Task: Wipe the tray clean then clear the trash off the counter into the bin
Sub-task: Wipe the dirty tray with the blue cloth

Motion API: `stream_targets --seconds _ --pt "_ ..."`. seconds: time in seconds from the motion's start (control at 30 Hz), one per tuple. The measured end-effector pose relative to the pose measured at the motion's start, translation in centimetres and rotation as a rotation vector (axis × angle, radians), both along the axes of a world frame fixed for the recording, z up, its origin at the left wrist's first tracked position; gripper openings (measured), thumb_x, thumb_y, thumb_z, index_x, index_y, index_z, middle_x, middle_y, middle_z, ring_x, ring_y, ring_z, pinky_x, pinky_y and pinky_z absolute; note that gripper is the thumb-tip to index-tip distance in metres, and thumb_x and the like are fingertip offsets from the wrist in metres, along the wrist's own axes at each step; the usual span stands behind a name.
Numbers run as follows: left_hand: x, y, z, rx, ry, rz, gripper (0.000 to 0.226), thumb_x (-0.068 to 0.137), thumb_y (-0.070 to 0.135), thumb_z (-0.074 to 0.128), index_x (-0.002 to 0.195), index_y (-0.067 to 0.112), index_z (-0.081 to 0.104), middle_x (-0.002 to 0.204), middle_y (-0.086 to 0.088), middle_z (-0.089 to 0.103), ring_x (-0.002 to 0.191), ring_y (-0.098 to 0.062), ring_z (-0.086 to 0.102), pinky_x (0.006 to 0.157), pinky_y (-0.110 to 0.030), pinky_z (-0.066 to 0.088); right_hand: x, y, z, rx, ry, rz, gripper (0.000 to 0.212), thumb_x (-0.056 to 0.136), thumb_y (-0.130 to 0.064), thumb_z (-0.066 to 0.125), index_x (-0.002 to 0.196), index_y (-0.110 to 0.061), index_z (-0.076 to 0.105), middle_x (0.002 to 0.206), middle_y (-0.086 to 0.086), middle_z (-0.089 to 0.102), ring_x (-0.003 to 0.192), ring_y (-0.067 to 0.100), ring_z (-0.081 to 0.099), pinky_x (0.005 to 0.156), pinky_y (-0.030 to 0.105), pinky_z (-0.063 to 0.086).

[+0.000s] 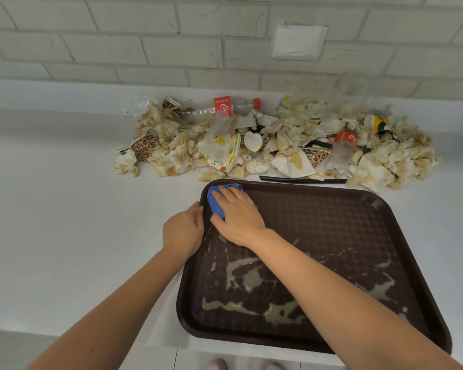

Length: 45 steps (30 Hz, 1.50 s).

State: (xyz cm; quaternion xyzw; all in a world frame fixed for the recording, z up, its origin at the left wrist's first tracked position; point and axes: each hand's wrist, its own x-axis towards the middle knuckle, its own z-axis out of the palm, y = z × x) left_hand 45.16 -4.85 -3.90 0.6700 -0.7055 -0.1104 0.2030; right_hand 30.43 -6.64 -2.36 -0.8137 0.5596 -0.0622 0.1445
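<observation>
A dark brown tray (385, 206) lies on the white counter, its near half smeared with pale wet streaks (241, 268). My right hand (238, 214) presses flat on a blue cloth (215, 201) in the tray's far left corner. My left hand (183, 232) grips the tray's left rim beside it. Behind the tray a long heap of trash (278, 140) runs along the counter: stained crumpled napkins, leopard-print paper cups, two clear cola bottles with red labels and a black straw (302, 179).
A brick wall with a white cover plate (298, 42) backs the counter. Bare white counter (64, 209) stretches left of the tray. The counter's front edge runs just below the tray. No bin is in view.
</observation>
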Motion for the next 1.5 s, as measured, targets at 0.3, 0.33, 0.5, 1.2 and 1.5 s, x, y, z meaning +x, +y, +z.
stream_targets --seconds 0.3,0.33,0.5,1.2,1.5 --pt "-0.3 0.1 -0.2 0.026 0.072 0.086 0.032 0.100 0.025 0.034 0.100 0.011 0.063 0.080 -0.010 0.067 0.074 -0.028 0.061 0.060 -0.028 0.032 -0.7 0.3 1.0 0.013 -0.089 0.137 0.060 0.077 -0.032 0.049 0.135 -0.014 0.050 0.135 0.003 0.053 0.124 0.022 0.043 0.108 0.030 0.030" --pt "-0.3 0.1 -0.1 0.034 0.082 0.095 0.032 0.100 0.025 0.034 0.100 0.012 0.064 0.080 -0.010 0.067 0.075 -0.028 0.061 0.060 -0.028 0.033 -0.9 0.2 1.2 0.033 -0.109 0.144 0.055 0.077 -0.027 0.053 0.132 -0.016 0.054 0.130 0.002 0.057 0.120 0.022 0.046 0.105 0.031 0.034" --pt "-0.5 0.3 0.1 0.032 0.096 0.087 0.031 0.100 0.025 0.034 0.100 0.014 0.063 0.082 -0.011 0.068 0.078 -0.030 0.062 0.061 -0.030 0.039 -2.1 0.8 2.2 0.088 -0.264 0.092 0.050 0.082 -0.014 0.054 0.132 -0.019 0.053 0.125 0.002 0.058 0.115 0.021 0.047 0.098 0.029 0.037" --pt "-0.8 0.2 0.0 0.058 0.234 0.243 0.036 0.100 0.032 0.036 0.107 0.014 0.066 0.095 -0.009 0.070 0.088 -0.027 0.063 0.069 -0.026 0.038 -0.8 4.6 -0.2 -0.005 -0.141 0.272 0.057 0.079 -0.039 0.036 0.126 -0.017 0.058 0.133 0.001 0.054 0.128 0.022 0.042 0.111 0.043 0.030" --pt "-0.9 0.2 -0.1 0.012 0.246 0.242 0.036 0.100 0.032 0.038 0.113 0.013 0.066 0.101 -0.011 0.070 0.091 -0.028 0.063 0.069 -0.026 0.039 -1.7 8.6 0.2 -0.007 -0.291 0.440 0.036 0.076 -0.010 0.055 0.109 -0.011 0.070 0.123 0.005 0.064 0.120 0.020 0.051 0.107 0.025 0.031"
